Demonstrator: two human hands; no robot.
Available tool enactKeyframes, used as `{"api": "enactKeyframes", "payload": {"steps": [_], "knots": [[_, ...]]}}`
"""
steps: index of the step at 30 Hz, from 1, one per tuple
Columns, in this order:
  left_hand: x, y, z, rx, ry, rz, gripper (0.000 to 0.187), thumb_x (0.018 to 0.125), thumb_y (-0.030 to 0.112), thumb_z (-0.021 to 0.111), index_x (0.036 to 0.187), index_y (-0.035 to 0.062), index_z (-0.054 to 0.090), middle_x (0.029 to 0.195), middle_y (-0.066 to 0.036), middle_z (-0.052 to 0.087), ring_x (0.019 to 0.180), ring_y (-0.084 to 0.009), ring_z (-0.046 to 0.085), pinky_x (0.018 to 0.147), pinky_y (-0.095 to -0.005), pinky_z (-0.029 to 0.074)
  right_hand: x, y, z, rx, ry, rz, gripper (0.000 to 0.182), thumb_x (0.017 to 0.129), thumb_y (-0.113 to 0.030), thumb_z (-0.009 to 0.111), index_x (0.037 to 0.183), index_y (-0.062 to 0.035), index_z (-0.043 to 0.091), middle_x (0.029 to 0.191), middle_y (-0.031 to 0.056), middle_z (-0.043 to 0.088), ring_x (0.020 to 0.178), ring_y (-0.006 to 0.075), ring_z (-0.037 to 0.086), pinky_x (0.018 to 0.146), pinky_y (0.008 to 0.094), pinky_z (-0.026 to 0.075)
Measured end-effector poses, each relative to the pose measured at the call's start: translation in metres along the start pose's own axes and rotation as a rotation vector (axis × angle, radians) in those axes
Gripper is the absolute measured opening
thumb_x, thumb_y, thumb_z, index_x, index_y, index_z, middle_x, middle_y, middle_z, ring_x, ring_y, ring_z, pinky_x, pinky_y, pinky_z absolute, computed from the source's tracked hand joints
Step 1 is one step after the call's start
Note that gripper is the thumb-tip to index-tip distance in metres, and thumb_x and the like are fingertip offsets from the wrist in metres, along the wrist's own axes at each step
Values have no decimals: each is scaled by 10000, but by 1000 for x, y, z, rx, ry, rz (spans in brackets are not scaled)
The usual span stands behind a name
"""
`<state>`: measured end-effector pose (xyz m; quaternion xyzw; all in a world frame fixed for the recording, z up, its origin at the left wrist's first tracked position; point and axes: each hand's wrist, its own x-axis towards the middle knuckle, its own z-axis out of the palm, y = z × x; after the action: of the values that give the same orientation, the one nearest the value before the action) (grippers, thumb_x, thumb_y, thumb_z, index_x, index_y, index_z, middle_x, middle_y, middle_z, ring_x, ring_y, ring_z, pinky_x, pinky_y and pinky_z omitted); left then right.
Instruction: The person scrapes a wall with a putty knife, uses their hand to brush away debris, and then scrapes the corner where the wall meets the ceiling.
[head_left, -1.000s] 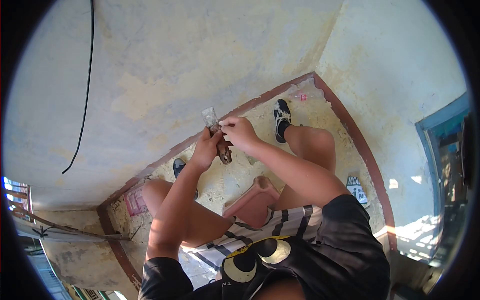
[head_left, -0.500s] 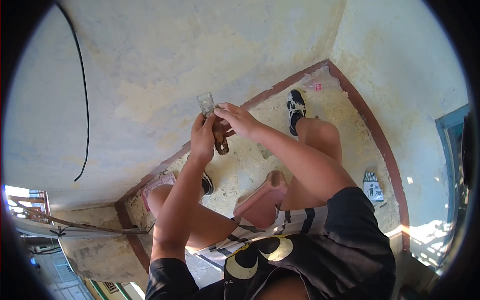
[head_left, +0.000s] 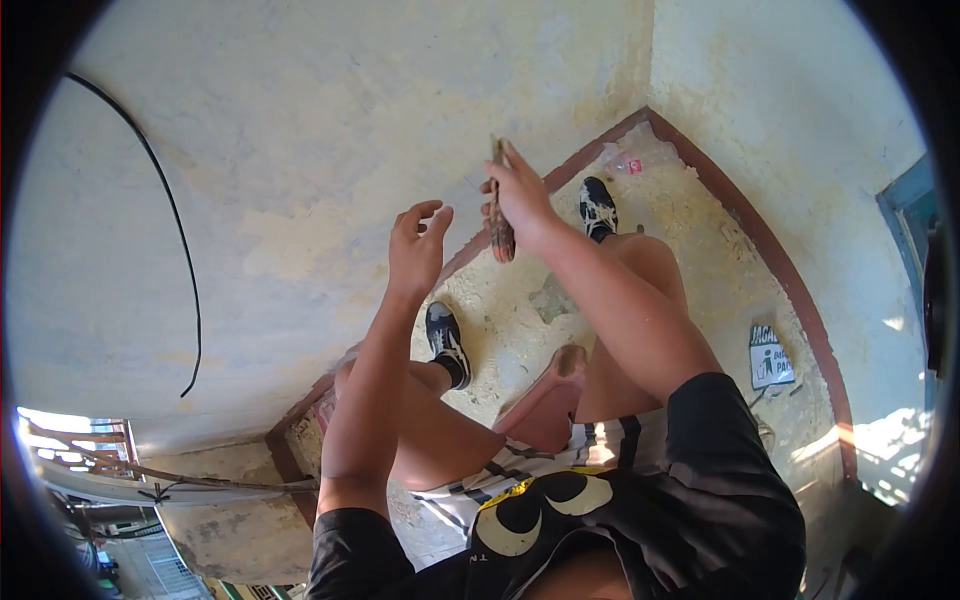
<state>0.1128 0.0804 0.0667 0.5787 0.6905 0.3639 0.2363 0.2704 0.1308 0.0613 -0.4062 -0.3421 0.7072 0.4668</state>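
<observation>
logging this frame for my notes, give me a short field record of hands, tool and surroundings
left hand: open, fingers spread, holding nothing, near the wall
right hand: gripping a scraper seen edge-on, blade end up
seat: pink stool between the legs
floor: shoes, a printed sign
wall extra: black cable

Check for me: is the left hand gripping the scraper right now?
No, the left hand is open with fingers spread, apart from the scraper, which only the right hand holds.
</observation>
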Motion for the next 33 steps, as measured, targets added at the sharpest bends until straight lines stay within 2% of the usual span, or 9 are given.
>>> {"api": "enactKeyframes", "payload": {"steps": [2, 6, 8, 11, 14, 19, 21, 24, 33], "knots": [[-3, -11, -4, 44, -37, 24, 384, 856, 307, 659, 1120, 29, 651, 1117, -195, 605, 974, -309, 586, 851, -385, 475, 13, -29, -7, 315, 134, 31, 535, 916, -216, 563, 1406, -115, 375, 814, 77, 544, 572, 183, 542, 500, 323, 467], [-5, -35, 1, 121, -169, 63, 386, 857, 296, 668, 1136, 33, 633, 1131, -171, 600, 979, -280, 588, 860, -371, 476, 49, -86, -12, 279, -14, -17, 492, 920, -198, 554, 1388, -158, 409, 886, 101, 541, 602, 210, 551, 516, 358, 478], [-2, -53, 12, 135, -227, 73, 385, 871, 294, 654, 1158, 39, 624, 1136, -150, 599, 975, -252, 583, 869, -353, 466, 55, -95, -2, 338, 91, -153, 201, 920, -173, 501, 1110, -115, 469, 808, 75, 484, 606, 204, 533, 487, 366, 465], [1, -68, 26, 175, -474, -35, 453, 884, 353, 637, 1217, 49, 591, 1156, -155, 601, 998, -273, 593, 886, -363, 468, 80, -52, -7, 253, 195, -42, 409, 935, -206, 524, 1337, -214, 449, 918, 102, 515, 601, 220, 536, 500, 394, 472], [-8, -35, 27, 485, -843, -49, 578, 889, 446, 600, 1316, 65, 522, 1263, -179, 585, 1146, -318, 569, 945, -400, 457, 89, -31, 21, 244, 183, 28, 336, 979, -244, 464, 1313, -206, 447, 882, 77, 485, 585, 207, 513, 487, 366, 461], [-8, -40, 22, 684, -739, -37, 585, 881, 440, 604, 1318, 59, 522, 1259, -192, 588, 1184, -342, 543, 993, -416, 436, 105, 6, 65, 272, 254, -36, 328, 1009, -276, 420, 1319, -173, 449, 873, 68, 476, 577, 188, 499, 472, 344, 443], [-5, -32, 19, 652, -683, -59, 583, 881, 440, 604, 1316, 60, 524, 1261, -198, 585, 1176, -345, 547, 995, -416, 432, 112, 14, 74, 213, 345, -81, 474, 1017, -222, 375, 1484, -176, 310, 796, 87, 542, 488, 164, 497, 474, 337, 460], [-5, -46, 24, 562, -661, 59, 617, 873, 454, 605, 1334, 57, 500, 1242, -207, 580, 1125, -352, 580, 952, -430, 466, 125, 12, 77, 249, 362, -85, 464, 1018, -223, 368, 1476, -162, 323, 788, 89, 554, 488, 172, 505, 491, 336, 465], [-20, -49, 13, 622, -702, -10, 618, 874, 450, 604, 1338, 57, 497, 1228, -205, 589, 1130, -351, 578, 946, -433, 471, 133, 12, 76, 200, 457, -121, 445, 1007, -215, 395, 1443, -129, 391, 884, 94, 594, 522, 198, 540, 509, 346, 484]]}}
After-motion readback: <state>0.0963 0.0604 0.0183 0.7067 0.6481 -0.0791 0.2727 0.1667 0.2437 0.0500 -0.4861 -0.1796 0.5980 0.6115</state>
